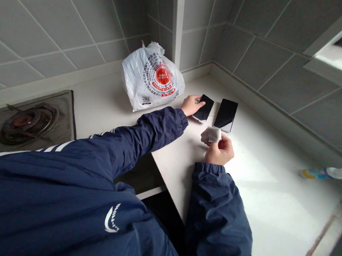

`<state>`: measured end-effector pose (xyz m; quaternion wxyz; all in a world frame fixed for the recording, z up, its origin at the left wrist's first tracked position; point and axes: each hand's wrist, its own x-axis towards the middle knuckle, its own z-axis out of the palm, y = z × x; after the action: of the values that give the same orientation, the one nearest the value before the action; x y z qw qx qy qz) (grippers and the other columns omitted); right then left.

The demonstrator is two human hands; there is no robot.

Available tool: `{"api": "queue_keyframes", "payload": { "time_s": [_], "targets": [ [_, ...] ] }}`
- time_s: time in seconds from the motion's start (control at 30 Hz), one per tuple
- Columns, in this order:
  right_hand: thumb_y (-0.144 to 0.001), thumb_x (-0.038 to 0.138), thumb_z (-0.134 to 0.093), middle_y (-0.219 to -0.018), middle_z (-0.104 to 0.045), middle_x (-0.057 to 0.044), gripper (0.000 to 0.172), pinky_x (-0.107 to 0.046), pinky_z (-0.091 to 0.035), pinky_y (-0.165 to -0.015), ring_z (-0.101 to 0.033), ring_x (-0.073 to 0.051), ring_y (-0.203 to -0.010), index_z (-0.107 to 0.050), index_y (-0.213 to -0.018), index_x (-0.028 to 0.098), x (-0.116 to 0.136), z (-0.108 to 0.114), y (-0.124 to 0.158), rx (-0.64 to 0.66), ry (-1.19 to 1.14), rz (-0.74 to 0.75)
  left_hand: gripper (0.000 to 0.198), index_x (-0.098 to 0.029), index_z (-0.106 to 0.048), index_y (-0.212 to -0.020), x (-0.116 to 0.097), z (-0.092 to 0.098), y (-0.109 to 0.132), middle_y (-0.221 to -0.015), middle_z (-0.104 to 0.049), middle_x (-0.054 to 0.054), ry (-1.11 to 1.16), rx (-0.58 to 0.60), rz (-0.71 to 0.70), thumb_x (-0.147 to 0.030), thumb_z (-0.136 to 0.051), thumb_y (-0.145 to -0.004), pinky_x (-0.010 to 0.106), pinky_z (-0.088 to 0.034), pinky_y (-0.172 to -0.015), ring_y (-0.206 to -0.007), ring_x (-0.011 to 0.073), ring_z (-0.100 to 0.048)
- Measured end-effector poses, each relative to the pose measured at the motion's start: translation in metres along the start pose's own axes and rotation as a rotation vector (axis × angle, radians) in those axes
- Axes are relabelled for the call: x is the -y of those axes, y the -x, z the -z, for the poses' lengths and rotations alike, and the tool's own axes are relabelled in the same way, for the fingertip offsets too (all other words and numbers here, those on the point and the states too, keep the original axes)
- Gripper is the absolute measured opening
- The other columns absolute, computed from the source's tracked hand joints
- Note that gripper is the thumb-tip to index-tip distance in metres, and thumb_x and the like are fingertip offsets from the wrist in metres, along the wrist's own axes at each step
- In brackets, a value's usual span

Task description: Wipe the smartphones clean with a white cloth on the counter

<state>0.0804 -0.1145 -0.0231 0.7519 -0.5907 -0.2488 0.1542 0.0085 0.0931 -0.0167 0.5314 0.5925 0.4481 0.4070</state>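
Note:
My left hand (192, 105) lies with its fingers on the near edge of a smaller black smartphone (203, 108), which sits flat on the white countertop (263, 159) with its screen up. A larger black smartphone (225, 115) lies just to the right, apart from the first. My right hand (220, 149) pinches a folded white cloth (210, 135) just below the two phones, and the cloth looks close to the smaller phone's lower corner. Navy jacket sleeves cover both my arms.
A knotted white plastic bag (151, 77) with a red round print stands behind my left hand, against the grey tiled wall (253, 59). A gas burner (29, 122) is set into the counter at left. A blue-and-yellow bottle (323, 173) lies at far right.

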Motion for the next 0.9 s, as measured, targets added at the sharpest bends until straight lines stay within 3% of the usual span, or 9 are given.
{"api": "queue_keyframes", "payload": {
  "time_s": [0.1,0.2,0.47,0.67,0.8,0.9],
  "targets": [
    [-0.073,0.040,-0.078,-0.066,-0.070,0.001,0.030,-0.027,-0.059,-0.049,-0.066,-0.014,-0.054,-0.070,-0.086,0.014,-0.001,0.000,0.000,0.007,0.001,0.014,0.035,-0.012,-0.072,-0.108,-0.002,-0.001,-0.005,-0.093,-0.074,0.010,-0.268,0.017,-0.094,-0.027,-0.078,-0.078,0.034,-0.044,-0.102,-0.102,0.0240,-0.067],
    [-0.073,0.038,-0.078,-0.065,-0.070,0.001,0.029,-0.026,-0.058,-0.047,-0.066,-0.014,-0.052,-0.070,-0.087,0.014,0.001,-0.001,0.000,0.011,-0.008,0.024,0.036,-0.012,-0.072,-0.105,-0.007,-0.001,-0.004,-0.101,-0.072,0.013,-0.384,0.073,-0.128,-0.026,-0.081,-0.074,0.036,-0.041,-0.107,-0.111,0.0275,-0.064],
    [-0.076,0.043,-0.075,-0.069,-0.072,-0.001,0.032,-0.029,-0.061,-0.053,-0.070,-0.016,-0.059,-0.071,-0.090,0.014,-0.001,-0.003,0.000,0.025,0.032,0.015,0.049,-0.015,-0.068,-0.114,-0.017,0.003,0.022,-0.104,-0.068,0.011,-0.357,0.133,-0.140,-0.032,-0.084,-0.070,0.038,-0.042,-0.105,-0.109,0.0302,-0.062],
    [-0.078,0.055,-0.073,-0.068,-0.071,-0.001,0.042,-0.032,-0.062,-0.058,-0.069,-0.017,-0.060,-0.072,-0.090,0.014,-0.001,-0.001,0.000,0.062,0.055,-0.025,0.063,-0.019,-0.068,-0.116,-0.022,0.008,0.038,-0.121,-0.061,0.013,-0.381,0.175,-0.110,-0.038,-0.088,-0.060,0.041,-0.030,-0.117,-0.124,0.0335,-0.053],
    [-0.087,0.059,-0.061,-0.072,-0.071,-0.002,0.047,-0.029,-0.059,-0.058,-0.068,-0.017,-0.063,-0.074,-0.092,0.014,-0.002,0.001,0.000,0.093,0.125,-0.021,0.059,-0.022,-0.068,-0.117,-0.017,0.014,0.047,-0.121,-0.059,0.011,-0.389,0.181,-0.127,-0.036,-0.086,-0.062,0.039,-0.029,-0.118,-0.123,0.0308,-0.053],
    [-0.091,0.060,-0.051,-0.071,-0.068,-0.001,0.051,-0.026,-0.053,-0.055,-0.064,-0.015,-0.062,-0.073,-0.092,0.015,-0.005,0.003,-0.001,0.108,0.189,-0.018,0.047,-0.022,-0.067,-0.114,-0.015,0.022,0.060,-0.117,-0.059,0.009,-0.365,0.114,-0.208,-0.034,-0.080,-0.070,0.035,-0.033,-0.114,-0.117,0.0259,-0.054]
  ]
}}
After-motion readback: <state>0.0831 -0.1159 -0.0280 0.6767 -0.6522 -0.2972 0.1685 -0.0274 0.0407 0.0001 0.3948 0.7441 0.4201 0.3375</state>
